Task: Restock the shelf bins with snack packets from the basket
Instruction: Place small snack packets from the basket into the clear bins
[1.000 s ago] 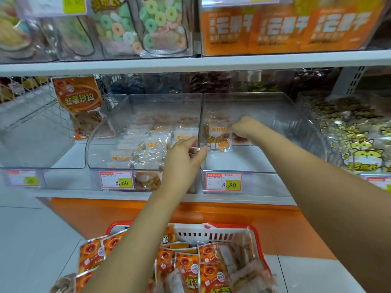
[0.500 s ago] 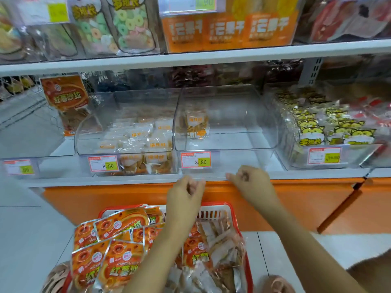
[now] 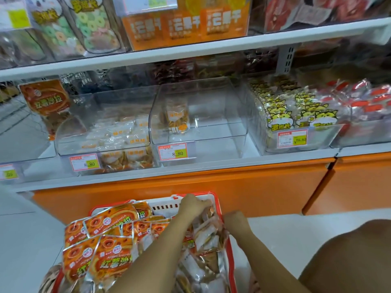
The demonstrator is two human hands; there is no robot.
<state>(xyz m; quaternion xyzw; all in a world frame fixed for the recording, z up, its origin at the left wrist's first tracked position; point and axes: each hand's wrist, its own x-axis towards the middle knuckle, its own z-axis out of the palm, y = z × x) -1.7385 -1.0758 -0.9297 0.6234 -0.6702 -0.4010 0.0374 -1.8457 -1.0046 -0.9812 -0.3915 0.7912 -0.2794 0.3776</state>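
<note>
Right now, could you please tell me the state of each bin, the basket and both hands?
Middle bin, nearly empty: a lone packet stands at its back left.
Left bin, partly filled with white packets.
Right bin, full of yellow cat packets.
Basket, heaped with orange packets and clear packets.
Left hand, grips clear packets.
Right hand, among the clear packets; grip hidden.

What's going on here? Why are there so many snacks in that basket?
A person is filling the shop's shelf bins with snacks. Both hands are down at the red basket. The left hand grips some clear packets on its right side. The right hand is beside them, its hold unclear. Orange packets fill the basket's left side. The middle bin on the shelf holds just a lone packet.
</note>
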